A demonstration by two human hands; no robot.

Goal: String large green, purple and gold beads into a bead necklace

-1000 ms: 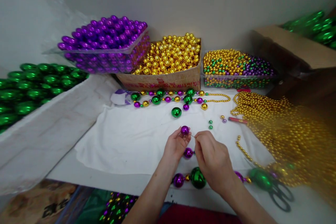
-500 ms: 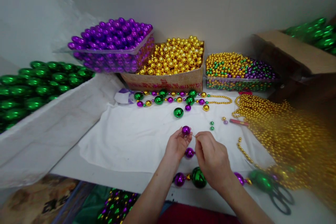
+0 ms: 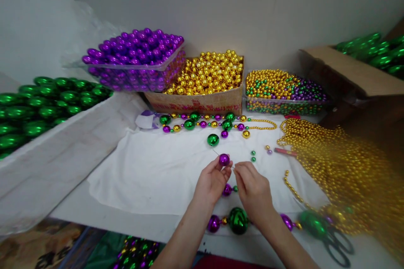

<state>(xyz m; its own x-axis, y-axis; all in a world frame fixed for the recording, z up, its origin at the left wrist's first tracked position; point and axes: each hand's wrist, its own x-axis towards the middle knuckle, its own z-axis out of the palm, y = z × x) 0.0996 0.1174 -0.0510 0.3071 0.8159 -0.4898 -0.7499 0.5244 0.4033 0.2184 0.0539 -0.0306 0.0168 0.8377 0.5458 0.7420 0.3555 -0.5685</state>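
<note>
My left hand (image 3: 211, 180) pinches a purple bead (image 3: 224, 159) between thumb and fingertips. A thin needle (image 3: 216, 151) pokes out of the bead's far side. My right hand (image 3: 252, 189) is closed in a pinch just right of the bead, on the needle's near end. Below my hands lies a partly strung strand with a purple bead (image 3: 226, 189), a large green bead (image 3: 238, 220) and another purple bead (image 3: 213, 223). All this is over a white cloth (image 3: 158, 168).
A finished bead strand (image 3: 217, 121) and a loose green bead (image 3: 212, 139) lie farther back. Boxes of purple beads (image 3: 135, 56), gold beads (image 3: 208, 73) and mixed small beads (image 3: 280, 86) line the wall. Green beads (image 3: 41, 103) sit left, gold strands (image 3: 341, 164) right, scissors (image 3: 339, 239) near right.
The needle has gone through the purple bead and its tip now sticks out the far side. Both hands stayed nearly in place; the view tilted slightly.
</note>
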